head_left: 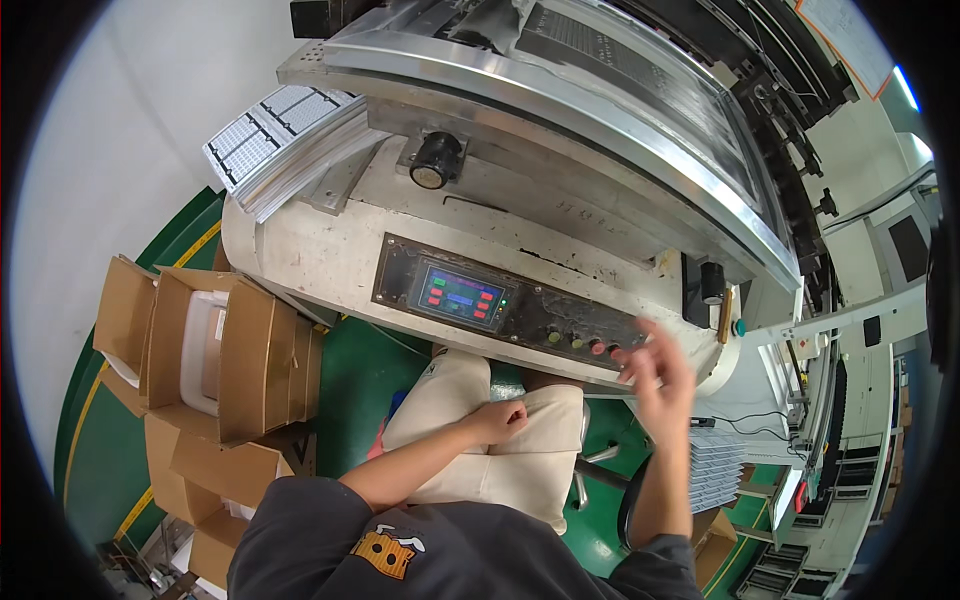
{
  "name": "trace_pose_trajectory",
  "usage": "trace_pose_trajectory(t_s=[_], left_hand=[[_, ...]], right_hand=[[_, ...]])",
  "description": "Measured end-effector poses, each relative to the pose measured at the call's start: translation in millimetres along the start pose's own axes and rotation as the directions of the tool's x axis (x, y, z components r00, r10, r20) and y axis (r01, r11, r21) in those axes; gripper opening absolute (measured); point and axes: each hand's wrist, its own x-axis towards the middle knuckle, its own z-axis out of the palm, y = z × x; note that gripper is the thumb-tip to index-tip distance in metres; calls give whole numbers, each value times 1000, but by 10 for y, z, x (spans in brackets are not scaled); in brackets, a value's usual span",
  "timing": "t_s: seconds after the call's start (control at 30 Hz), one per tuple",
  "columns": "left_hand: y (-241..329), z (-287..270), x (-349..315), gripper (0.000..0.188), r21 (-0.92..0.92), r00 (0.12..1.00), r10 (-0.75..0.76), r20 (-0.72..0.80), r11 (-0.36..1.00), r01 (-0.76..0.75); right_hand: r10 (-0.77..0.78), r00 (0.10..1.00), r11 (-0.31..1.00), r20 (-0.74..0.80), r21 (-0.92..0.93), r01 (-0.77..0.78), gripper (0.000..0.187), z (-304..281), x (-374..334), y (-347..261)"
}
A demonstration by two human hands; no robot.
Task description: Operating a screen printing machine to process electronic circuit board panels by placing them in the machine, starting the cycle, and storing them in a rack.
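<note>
My left hand (497,423) rests on my lap, curled into a loose fist with nothing showing in it. Raised at the right end of the dark control panel (395,270) is my right hand (660,378), slightly blurred, its fingers apart and holding nothing. Close to its fingertips is a row of round red and green push buttons (576,343); contact with them cannot be made out. Left of the buttons a small lit touch screen (460,298) shows coloured keys. The panel sits on the front of a worn, cream-coloured machine (320,245).
A metal-edged frame (560,85) spans the machine above a black knob (437,160). Printed sheets (270,135) are stacked at its left end. Open cardboard boxes (258,350) stand on the green floor at left. Grey stacked trays (716,468) are beyond my right forearm.
</note>
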Motion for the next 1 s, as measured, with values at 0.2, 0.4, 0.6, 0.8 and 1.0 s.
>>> trace_pose_trajectory(t_s=[0.2,0.4,0.6,0.8,1.0], left_hand=[[35,-26,-34,26,44,1000,3,-30,999,-1],[20,-29,-52,25,28,997,25,-77,999,-23],[56,-99,-30,22,19,999,7,-45,1000,-6],[-102,-10,58,20,-5,998,21,-65,1000,-21],[-62,-13,92,18,-61,994,72,-77,995,-76]], right_hand=[[-369,929,890,-28,-299,345,38,-350,914,-720],[-489,868,738,87,-488,465,40,-209,1220,-857],[-283,959,782,18,-574,242,50,-537,1711,-523],[-139,990,689,19,-716,111,73,-750,2678,-457],[-129,925,755,358,-570,326,92,-779,3410,-481]])
